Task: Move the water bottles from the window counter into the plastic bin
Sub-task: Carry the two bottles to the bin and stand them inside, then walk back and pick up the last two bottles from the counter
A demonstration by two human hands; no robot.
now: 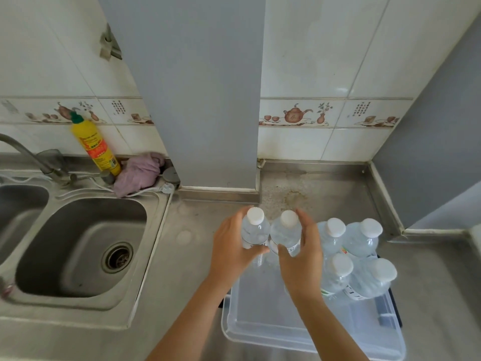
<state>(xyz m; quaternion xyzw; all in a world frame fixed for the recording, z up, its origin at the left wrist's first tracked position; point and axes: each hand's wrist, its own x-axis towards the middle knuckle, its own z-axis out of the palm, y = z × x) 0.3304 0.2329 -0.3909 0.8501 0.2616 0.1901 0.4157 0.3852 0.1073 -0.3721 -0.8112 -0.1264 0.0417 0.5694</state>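
Note:
A clear plastic bin (294,334) stands on the steel counter in front of me. Several clear water bottles with white caps stand upright in its right half, one of them (361,238) at the back right. My left hand (231,246) grips a white-capped water bottle (256,227) over the bin's far left corner. Right beside it, my right hand (303,256) grips a second bottle (286,230). Both held bottles are upright and side by side. Whether their bases touch the bin floor is hidden by my hands.
A steel sink (78,246) with a faucet (33,157) lies to the left. Behind it stand a yellow detergent bottle (96,147) and a crumpled purple cloth (140,173). A grey pillar (208,100) rises behind the bin; a grey wall (437,165) closes the right.

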